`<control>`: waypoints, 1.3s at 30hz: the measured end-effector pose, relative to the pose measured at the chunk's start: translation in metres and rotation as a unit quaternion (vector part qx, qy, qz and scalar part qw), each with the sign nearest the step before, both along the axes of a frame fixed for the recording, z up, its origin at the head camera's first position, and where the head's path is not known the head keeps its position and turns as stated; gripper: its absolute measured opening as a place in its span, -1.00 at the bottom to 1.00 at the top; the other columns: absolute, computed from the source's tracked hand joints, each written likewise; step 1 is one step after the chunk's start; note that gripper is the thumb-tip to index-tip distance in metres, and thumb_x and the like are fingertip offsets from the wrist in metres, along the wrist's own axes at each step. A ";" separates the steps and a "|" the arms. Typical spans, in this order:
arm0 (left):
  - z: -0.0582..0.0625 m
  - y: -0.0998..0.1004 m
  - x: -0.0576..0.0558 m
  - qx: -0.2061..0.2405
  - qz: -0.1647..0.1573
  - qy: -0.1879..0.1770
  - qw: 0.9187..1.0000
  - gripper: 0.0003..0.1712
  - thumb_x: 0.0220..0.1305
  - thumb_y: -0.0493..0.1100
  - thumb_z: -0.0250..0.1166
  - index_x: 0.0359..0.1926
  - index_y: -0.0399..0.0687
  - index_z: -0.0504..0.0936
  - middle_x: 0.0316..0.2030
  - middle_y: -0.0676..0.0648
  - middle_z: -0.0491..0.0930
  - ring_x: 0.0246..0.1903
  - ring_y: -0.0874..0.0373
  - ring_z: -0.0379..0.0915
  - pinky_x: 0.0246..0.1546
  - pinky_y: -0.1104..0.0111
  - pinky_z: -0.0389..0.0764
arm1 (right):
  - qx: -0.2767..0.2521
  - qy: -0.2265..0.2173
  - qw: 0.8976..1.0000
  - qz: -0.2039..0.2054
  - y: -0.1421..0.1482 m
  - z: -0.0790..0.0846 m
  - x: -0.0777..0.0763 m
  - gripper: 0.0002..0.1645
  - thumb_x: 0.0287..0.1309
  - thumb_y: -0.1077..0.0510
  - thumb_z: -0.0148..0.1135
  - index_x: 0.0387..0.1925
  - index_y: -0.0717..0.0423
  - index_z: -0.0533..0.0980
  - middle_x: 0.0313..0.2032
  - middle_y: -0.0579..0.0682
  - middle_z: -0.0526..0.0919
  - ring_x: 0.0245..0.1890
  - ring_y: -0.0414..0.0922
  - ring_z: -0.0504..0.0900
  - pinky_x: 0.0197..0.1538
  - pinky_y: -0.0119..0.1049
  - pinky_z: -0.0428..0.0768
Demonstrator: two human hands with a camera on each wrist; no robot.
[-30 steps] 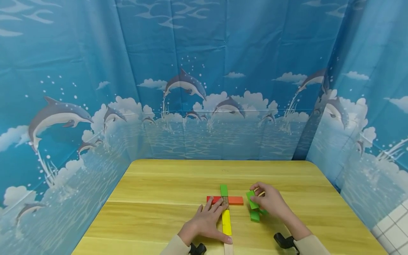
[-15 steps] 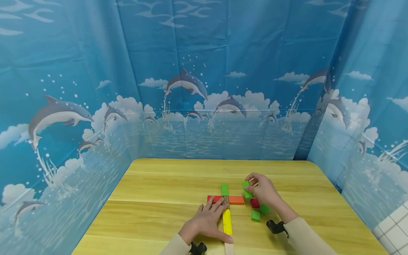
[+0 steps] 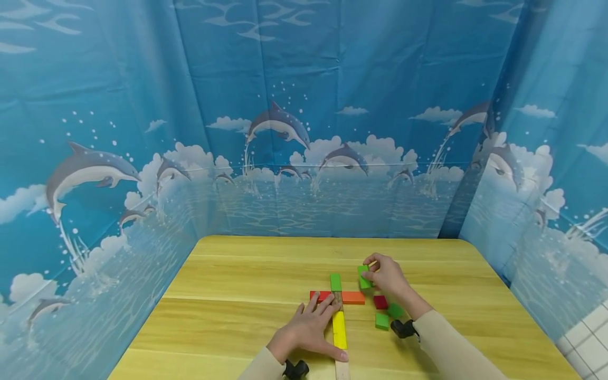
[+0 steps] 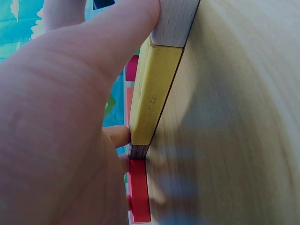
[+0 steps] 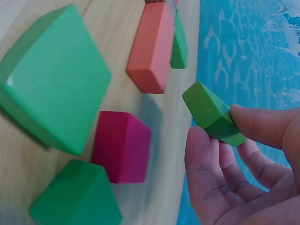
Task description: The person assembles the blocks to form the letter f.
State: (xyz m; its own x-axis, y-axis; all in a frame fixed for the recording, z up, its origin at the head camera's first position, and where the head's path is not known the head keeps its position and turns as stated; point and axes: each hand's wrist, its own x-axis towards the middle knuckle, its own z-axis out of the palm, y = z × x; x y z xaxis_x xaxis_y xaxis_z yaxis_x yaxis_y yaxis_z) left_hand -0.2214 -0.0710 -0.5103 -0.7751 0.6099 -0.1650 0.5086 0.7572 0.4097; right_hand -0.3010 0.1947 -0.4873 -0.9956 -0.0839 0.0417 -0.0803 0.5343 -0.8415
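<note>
A cross of flat wooden blocks lies on the table. Its arms are a red block [image 3: 318, 295] and an orange block [image 3: 353, 298], with a green block [image 3: 335, 282] at the far tip. A yellow block [image 3: 339, 330] and a pale wood block [image 3: 342, 370] form the stem; a dark brown block [image 4: 138, 151] sits at the crossing, partly covered. Fingers spread, my left hand [image 3: 307, 330] rests over the cross, thumb on the pale block. My right hand [image 3: 388, 275] pinches another green block [image 5: 211, 112] between thumb and fingers, right of the far tip and raised off the table.
Right of the cross lie a crimson block [image 3: 380, 302] and two loose green blocks, one nearer [image 3: 382, 321] and another [image 3: 395, 310] beside it. The yellowish wooden table [image 3: 228, 295] ends at a dolphin-print curtain [image 3: 304, 206] behind.
My right hand has carried the green block away and left toward the cross's far tip, uncovering the crimson block. The left hand stays in place.
</note>
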 end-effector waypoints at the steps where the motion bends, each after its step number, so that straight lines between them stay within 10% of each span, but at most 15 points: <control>1: 0.000 0.000 0.000 -0.001 0.000 0.000 1.000 0.26 0.00 0.63 0.27 0.61 0.38 -0.06 0.60 0.11 -0.23 0.56 -0.11 -0.42 0.35 -0.32 -0.04 | -0.003 -0.002 1.000 -0.004 0.000 -0.002 -0.002 -0.70 0.27 0.24 0.36 0.02 0.15 0.54 -0.24 0.14 0.54 -0.49 0.04 0.59 -0.41 -0.06 0.66; 39: -0.002 0.001 0.000 -0.007 0.005 0.004 1.000 0.24 -0.01 0.63 0.27 0.60 0.44 -0.04 0.60 0.14 -0.22 0.56 -0.09 -0.41 0.33 -0.34 0.00 | -0.037 -0.027 0.994 -0.099 -0.029 -0.039 -0.048 -0.68 0.22 0.23 0.41 -0.02 0.27 0.61 -0.23 0.19 0.68 -0.46 -0.06 0.68 -0.38 -0.23 0.69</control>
State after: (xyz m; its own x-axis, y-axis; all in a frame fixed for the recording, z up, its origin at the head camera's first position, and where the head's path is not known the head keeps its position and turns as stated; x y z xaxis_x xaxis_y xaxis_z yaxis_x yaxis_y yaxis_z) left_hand -0.2211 -0.0695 -0.5120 -0.7830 0.5993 -0.1668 0.5038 0.7683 0.3949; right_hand -0.3489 0.1661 -0.5266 -0.9932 0.1156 -0.0136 0.0670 0.4724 -0.8789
